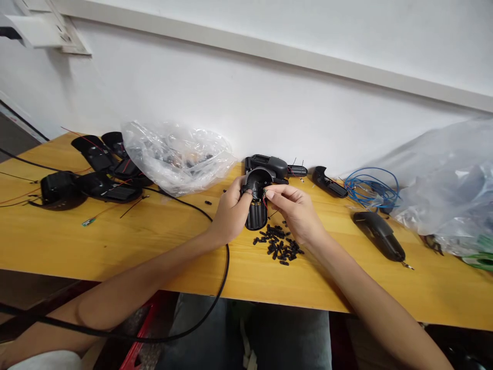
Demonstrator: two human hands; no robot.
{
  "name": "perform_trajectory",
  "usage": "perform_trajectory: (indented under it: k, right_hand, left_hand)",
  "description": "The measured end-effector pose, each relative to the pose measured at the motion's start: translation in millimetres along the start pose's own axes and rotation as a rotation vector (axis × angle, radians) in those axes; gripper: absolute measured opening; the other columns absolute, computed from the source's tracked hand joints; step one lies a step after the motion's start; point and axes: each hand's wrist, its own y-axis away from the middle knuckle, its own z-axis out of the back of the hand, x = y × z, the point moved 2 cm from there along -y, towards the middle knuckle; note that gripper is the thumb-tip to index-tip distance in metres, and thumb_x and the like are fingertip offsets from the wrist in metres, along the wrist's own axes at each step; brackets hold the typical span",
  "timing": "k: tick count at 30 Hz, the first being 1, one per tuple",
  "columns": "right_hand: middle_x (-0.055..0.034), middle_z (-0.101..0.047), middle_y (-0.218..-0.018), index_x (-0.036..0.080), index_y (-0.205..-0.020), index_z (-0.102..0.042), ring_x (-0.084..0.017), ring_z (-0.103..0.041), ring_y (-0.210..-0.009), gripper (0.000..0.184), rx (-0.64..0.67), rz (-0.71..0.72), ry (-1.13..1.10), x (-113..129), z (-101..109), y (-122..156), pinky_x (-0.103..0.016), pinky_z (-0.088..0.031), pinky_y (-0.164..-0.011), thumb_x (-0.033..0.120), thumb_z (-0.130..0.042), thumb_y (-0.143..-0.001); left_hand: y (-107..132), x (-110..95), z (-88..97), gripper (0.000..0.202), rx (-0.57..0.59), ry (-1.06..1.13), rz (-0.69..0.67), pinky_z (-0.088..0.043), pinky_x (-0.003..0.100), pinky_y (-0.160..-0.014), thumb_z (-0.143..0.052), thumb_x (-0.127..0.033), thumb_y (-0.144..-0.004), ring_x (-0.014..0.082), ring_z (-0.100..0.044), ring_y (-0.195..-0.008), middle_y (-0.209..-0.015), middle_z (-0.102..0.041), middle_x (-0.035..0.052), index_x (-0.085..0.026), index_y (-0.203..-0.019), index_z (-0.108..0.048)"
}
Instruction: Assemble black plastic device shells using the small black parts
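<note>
My left hand [231, 210] grips a black plastic housing [257, 198] with a rounded head and a straight handle, held upright just above the wooden bench [162, 241]. My right hand [295, 208] is at the housing's right side, its fingertips pinched on a thin red wire or small part that is too tiny to name. A heap of small black pieces [280, 245] lies on the bench right under my right hand.
A crumpled clear bag [177, 154] and several black shells with red wires [98, 174] lie at the left. More black housings [269, 164], a blue wire coil [372, 187], another black shell [379, 236] and a large plastic bag [447, 180] sit at the right. A black cable [219, 272] loops off the front edge.
</note>
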Motion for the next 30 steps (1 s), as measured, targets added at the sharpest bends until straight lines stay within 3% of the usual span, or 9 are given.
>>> perform_trajectory:
  k: [15,25,30]
  right_hand:
    - [-0.0017,-0.079,-0.084,0.026,-0.085,-0.088,-0.016,-0.06,-0.071,0.029,-0.021,0.024,0.067,-0.5,1.9,0.6,-0.035,-0.052,-0.072,0.047,-0.101,-0.07]
    - [-0.0064,-0.077,-0.095,0.026,-0.086,-0.088,-0.021,-0.066,-0.081,0.021,-0.065,0.261,0.38,-0.5,5.3,0.8,-0.037,-0.057,-0.076,0.046,-0.092,-0.082]
    - [-0.0056,-0.075,-0.092,0.025,-0.085,-0.085,-0.02,-0.065,-0.08,0.015,-0.079,0.299,0.392,0.7,3.4,2.1,-0.035,-0.056,-0.073,0.04,-0.087,-0.085]
  left_hand:
    - [1.7,0.3,-0.3,0.026,0.014,0.017,-0.002,-0.053,0.041,-0.105,-0.057,-0.025,-0.102,0.0273,-0.071,-0.113,-0.117,-0.077,0.0058,-0.023,-0.125,-0.07]
    - [5.1,4.0,-3.7,0.031,0.034,0.074,0.009,-0.054,0.041,-0.109,-0.058,-0.026,-0.101,0.0275,-0.07,-0.118,-0.124,-0.077,0.007,-0.022,-0.129,-0.07]
    - [5.4,5.8,-4.0,0.032,0.037,0.07,0.001,-0.055,0.041,-0.106,-0.06,-0.027,-0.102,0.0274,-0.07,-0.116,-0.121,-0.077,0.0068,-0.021,-0.131,-0.069]
